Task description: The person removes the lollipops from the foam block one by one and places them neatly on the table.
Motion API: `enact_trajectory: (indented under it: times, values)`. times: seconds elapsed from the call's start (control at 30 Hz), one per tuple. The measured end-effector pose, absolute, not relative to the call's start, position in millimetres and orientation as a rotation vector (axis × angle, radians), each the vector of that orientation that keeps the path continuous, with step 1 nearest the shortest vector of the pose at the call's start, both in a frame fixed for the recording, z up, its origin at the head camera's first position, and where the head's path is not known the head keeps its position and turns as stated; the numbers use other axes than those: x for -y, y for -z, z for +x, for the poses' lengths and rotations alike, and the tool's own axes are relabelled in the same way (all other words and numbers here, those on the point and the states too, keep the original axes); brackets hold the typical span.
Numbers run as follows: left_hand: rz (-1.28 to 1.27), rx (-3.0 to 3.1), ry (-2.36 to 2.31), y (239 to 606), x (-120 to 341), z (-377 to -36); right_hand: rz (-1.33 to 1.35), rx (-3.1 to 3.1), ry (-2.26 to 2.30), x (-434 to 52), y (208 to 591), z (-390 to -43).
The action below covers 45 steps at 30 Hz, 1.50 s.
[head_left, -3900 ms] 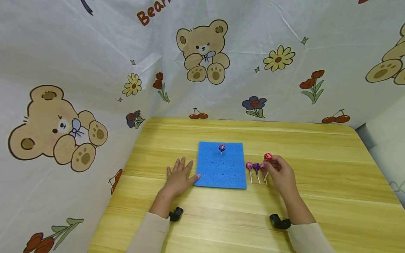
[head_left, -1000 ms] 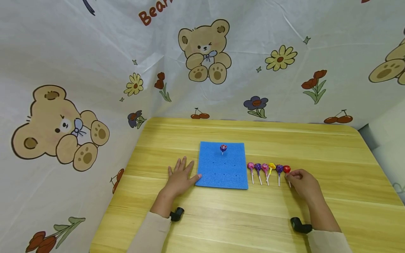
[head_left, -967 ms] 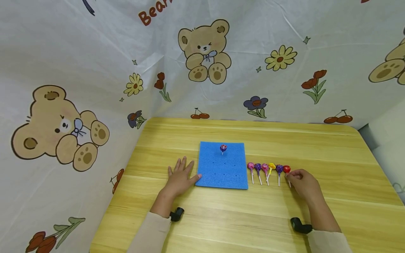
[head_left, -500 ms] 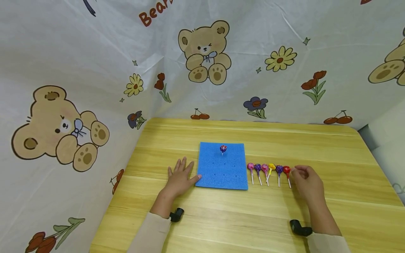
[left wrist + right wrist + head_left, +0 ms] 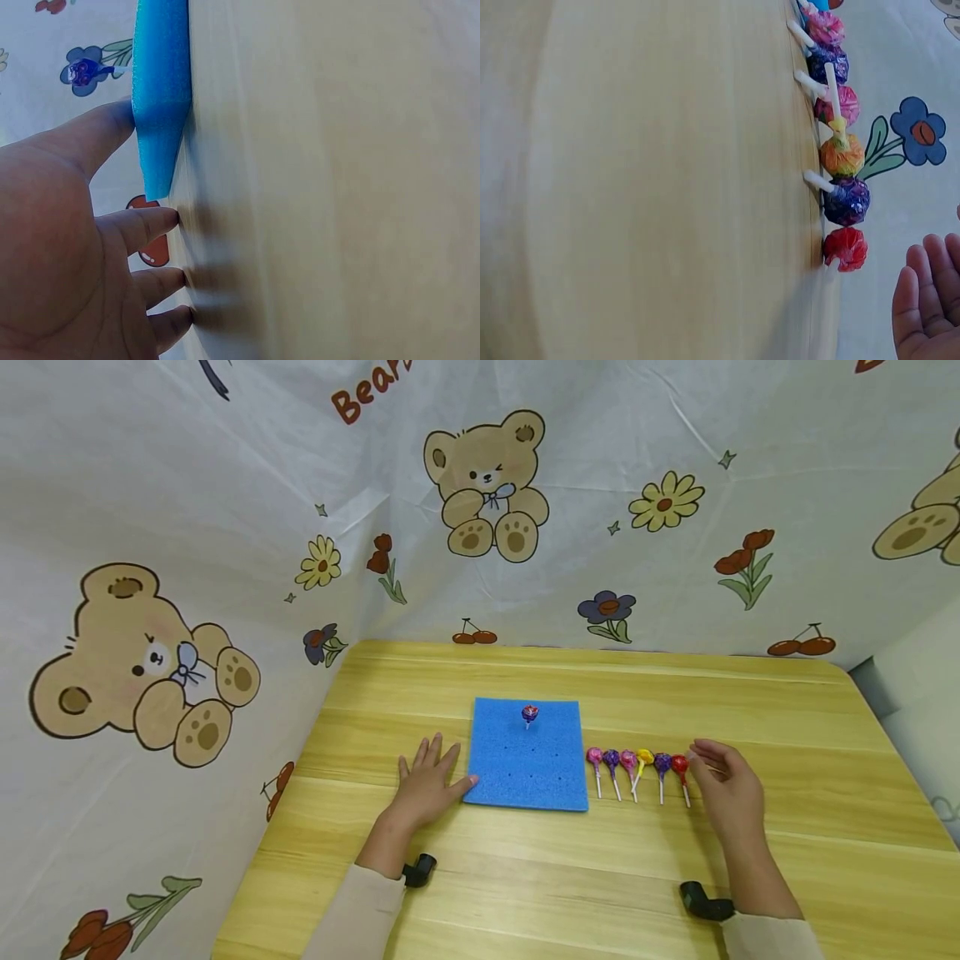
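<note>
My left hand lies spread on the table, its thumb on the front left corner of a blue foam board with small holes. One purple-and-red lollipop stands upright in the foam near its back edge. Beside the red lollipop, my right hand is raised with loosely bent fingers and holds nothing. That lollipop ends a row on the table: from the left come a pink lollipop, a purple one, another pink one, a yellow lollipop and a second purple lollipop.
The wooden table reaches back to a white cloth printed with bears and flowers. Black wrist cameras, such as the right one, sit at both wrists.
My right hand held the red lollipop over the row, laid it down at the right end and let go. It has since lifted slightly and shifted back. The left hand has stayed in place.
</note>
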<state>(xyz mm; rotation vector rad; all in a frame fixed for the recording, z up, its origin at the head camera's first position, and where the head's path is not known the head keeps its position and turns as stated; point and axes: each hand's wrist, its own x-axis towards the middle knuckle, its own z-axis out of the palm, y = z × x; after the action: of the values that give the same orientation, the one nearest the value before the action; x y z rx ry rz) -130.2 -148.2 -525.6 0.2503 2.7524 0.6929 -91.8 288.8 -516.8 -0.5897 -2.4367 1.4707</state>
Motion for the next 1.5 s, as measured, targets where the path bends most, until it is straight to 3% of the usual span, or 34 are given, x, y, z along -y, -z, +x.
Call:
enact_trajectory:
  times: [0.77,1.5]
  values:
    - [0.247,-2.753,-0.681,528.2,149.3,-129.2,-0.200,2.549,-1.456,-242.5,512.2,-108.8]
    - [0.266,-2.764,-0.691,528.2,148.6,-130.3,-0.024,2.611,-1.654,-184.6,507.0,-132.2]
